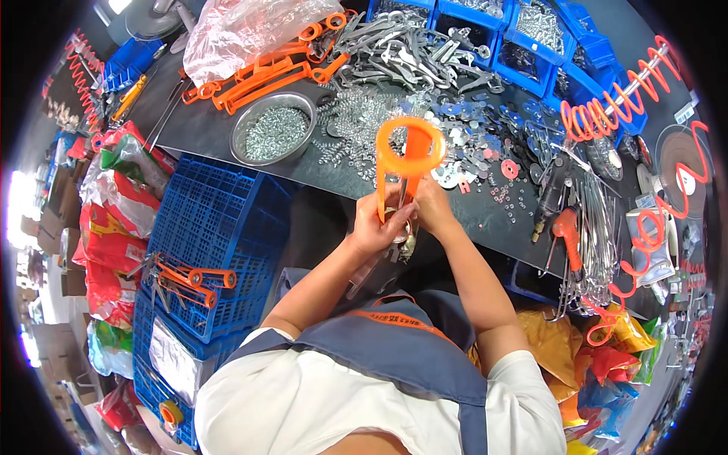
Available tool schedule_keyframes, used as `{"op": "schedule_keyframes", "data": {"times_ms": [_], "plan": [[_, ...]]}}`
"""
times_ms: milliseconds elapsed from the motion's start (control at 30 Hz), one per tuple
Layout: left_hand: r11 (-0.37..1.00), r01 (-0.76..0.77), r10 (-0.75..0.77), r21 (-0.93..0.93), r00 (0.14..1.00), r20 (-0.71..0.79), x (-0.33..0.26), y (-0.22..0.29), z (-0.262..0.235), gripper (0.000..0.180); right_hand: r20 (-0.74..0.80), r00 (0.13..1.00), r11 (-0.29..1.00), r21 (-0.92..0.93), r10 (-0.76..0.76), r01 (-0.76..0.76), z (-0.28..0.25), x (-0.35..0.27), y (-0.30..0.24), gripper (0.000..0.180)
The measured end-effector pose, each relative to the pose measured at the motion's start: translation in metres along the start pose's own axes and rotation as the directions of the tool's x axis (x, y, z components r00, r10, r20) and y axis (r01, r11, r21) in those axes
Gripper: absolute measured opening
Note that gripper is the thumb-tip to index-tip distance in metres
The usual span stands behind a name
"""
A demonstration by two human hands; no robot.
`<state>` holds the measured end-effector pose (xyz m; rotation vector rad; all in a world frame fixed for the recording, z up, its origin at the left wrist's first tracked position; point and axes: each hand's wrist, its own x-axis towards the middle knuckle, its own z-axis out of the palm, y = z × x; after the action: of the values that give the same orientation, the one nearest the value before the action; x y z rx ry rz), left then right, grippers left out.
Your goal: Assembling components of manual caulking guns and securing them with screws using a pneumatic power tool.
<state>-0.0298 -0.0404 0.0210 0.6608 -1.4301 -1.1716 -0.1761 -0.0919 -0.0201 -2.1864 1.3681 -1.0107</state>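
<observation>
Held up in front of my body is an orange caulking gun frame [381,186], its round ring end raised toward me. My left hand [371,224] is closed around the lower part of this frame, thumb across it. A small metal part [408,246] shows just under the fingers. Right beside it, against the other side of the frame, is my right hand [432,205]; its fingers are curled and partly hidden, and what they grip cannot be made out. Just beyond the hands, loose springs [356,117] and small metal plates [474,140] lie on the dark bench [334,178].
A metal bowl [241,144] of small parts stands left, near more orange frames [265,83]. Grey metal handles [409,57] are piled behind, before blue bins [523,57]. Rods [599,235] and a power screwdriver [552,193] lie right. Blue crates [205,220] stand below left.
</observation>
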Motion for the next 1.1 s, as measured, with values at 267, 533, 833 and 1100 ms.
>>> {"op": "schedule_keyframes", "data": {"times_ms": [267, 533, 833, 1100], "plan": [[0.992, -0.047, 0.05, 0.12, 0.999, -0.021, 0.001, -0.01, 0.004, 0.028, 0.05, 0.989, 0.922, 0.358, 0.141, -0.15, 0.016, -0.004, 0.032, 0.023], [0.994, -0.004, 0.009, 0.111, 0.999, -0.042, 0.002, -0.008, 0.004, 0.026, -0.366, 0.926, 0.86, 0.498, 0.093, 0.111, -0.1, 0.008, -0.091, 0.016], [1.0, -0.002, 0.003, 0.028, 0.998, -0.065, 0.001, -0.008, 0.007, 0.02, -0.368, 0.641, 0.733, -0.218, -0.673, 0.644, -0.133, 0.026, -0.122, 0.027], [0.998, 0.029, -0.026, 0.054, 0.999, -0.045, 0.002, -0.007, 0.006, 0.023, -0.108, 0.683, 0.686, -0.237, -0.723, 0.688, -0.14, 0.034, -0.134, 0.029]]}}
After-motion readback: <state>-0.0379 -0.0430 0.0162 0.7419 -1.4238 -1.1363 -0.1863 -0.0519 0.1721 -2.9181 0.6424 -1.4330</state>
